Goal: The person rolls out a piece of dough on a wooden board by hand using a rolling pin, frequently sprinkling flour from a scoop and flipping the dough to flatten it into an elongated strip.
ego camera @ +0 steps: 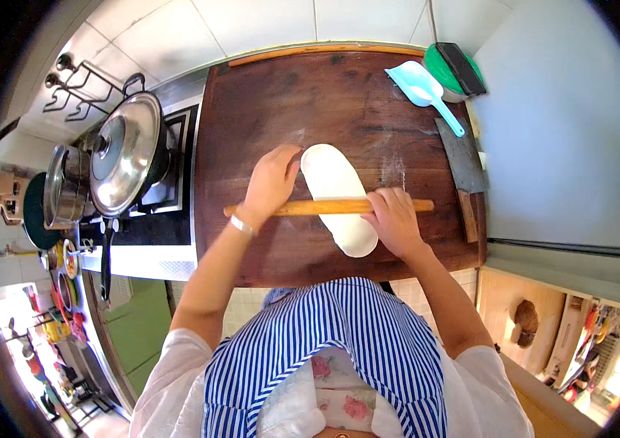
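Note:
An oval sheet of white dough (pixel 337 175) lies on a dark wooden board (pixel 266 109), slanting from upper left to lower right. A wooden rolling pin (pixel 337 206) crosses it. My right hand (pixel 395 219) has its fingers curled over the pin, just right of the dough. Raised a little, my left hand (pixel 273 180) is beside the dough's upper left edge, with the wrist over the pin's left part; its fingertips are partly hidden, and no grip on the pin shows. A metal bracelet circles the left wrist. Pale flour smears mark the board.
At the board's right edge lies a cleaver (pixel 460 159) with a wooden handle. Behind it are a light blue scoop (pixel 419 85) and a green-lidded container (pixel 444 68). On the left, a lidded wok (pixel 126 156) stands on a gas stove (pixel 178 159), beside a lidded steel pot (pixel 69 186).

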Demonstrator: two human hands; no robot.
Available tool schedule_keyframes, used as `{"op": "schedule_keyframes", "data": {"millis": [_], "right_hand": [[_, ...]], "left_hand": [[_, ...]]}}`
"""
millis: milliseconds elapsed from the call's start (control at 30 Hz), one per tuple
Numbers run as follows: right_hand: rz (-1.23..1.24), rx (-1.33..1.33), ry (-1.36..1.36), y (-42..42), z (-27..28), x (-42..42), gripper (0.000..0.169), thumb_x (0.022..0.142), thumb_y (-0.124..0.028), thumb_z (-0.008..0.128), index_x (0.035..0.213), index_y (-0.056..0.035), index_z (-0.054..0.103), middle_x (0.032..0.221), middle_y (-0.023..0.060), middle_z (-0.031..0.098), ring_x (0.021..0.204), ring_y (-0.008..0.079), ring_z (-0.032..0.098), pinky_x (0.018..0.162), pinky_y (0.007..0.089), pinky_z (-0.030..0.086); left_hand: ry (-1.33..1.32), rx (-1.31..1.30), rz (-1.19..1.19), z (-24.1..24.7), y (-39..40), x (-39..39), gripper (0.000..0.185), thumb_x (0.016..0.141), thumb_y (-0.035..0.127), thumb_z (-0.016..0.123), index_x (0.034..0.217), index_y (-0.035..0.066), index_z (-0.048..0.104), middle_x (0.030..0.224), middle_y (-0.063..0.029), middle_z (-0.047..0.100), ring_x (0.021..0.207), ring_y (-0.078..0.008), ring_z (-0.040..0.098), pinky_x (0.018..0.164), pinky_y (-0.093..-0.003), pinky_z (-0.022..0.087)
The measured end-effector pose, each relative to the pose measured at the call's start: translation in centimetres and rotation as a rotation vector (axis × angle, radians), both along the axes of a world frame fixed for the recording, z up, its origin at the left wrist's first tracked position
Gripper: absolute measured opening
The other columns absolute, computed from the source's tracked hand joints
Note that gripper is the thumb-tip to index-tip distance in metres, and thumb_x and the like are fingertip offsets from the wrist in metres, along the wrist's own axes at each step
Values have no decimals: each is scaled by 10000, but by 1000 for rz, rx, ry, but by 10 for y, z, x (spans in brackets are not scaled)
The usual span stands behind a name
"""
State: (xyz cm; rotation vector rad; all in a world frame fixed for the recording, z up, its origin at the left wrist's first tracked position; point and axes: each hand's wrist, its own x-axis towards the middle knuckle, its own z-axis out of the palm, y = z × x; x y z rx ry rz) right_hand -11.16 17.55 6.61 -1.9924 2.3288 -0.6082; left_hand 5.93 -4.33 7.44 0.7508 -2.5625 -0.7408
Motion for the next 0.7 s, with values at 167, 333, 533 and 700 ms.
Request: {"op": "schedule_keyframes", "data": {"millis": [167,333,533,700], "right_hand": [[-72,66,-18,37,-12,2,493,841,-283,639,1258,-51,515,1245,129,524,1193,310,467,1025,453,332],[-148,85,46,-6,-24,-2,498,897,-325,513,1336,-92,479,1383,103,471,1290,309,408,1085,532,222],[-152,-48,105,-92,-30,-34,410,927,-298,491,1277,-87,530,1280,111,569,1193,317,512,1008,540,339],[-160,-156,-1,-133,-39,-53,358,933,-271,510,1206,-40,537,1248,132,574,1163,299,532,990,538,363]], "left_hand": [[-256,-275,259,-25,84,73,389,942,185,485,1280,-5,509,1438,-164,403,1391,-335,280,1136,-525,153],[-335,-286,376,-52,88,76,468,933,243,429,1322,-12,479,1444,-162,401,1363,-352,318,1120,-525,184],[-344,-305,420,-40,24,39,434,970,249,390,1333,30,484,1429,-132,434,1358,-333,339,1127,-509,181],[-332,-367,442,-45,-19,22,411,980,249,389,1289,10,516,1388,-142,471,1341,-332,362,1122,-516,189]]}}
